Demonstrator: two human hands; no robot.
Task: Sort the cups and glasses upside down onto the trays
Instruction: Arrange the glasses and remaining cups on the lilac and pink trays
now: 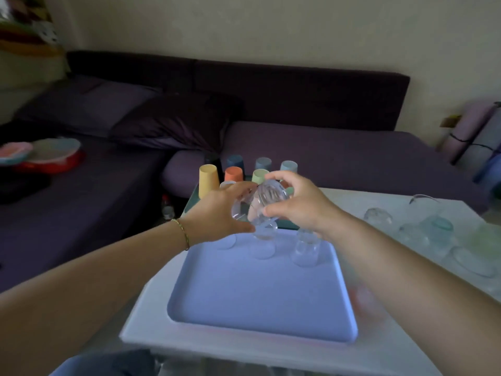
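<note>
Blue tray [257, 308] on white table [151, 316], directly beneath both hands; left hand [219, 215] and right hand [298, 202] meeting above its far end, fingers of each curled round one clear glass [267, 195], held tilted in the air; upturned glasses [306, 248] standing on the tray just under the hands; pastel cups [208, 180] inverted beyond the fingertips; loose glassware [423, 229] well right of the right hand.

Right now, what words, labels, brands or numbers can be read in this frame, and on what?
None can be read.
On the blue tray, glasses and coloured cups: no print shows.
The bottle beside the sofa: label too blurred.
The hanging at top left: blurred, no words legible.
</note>
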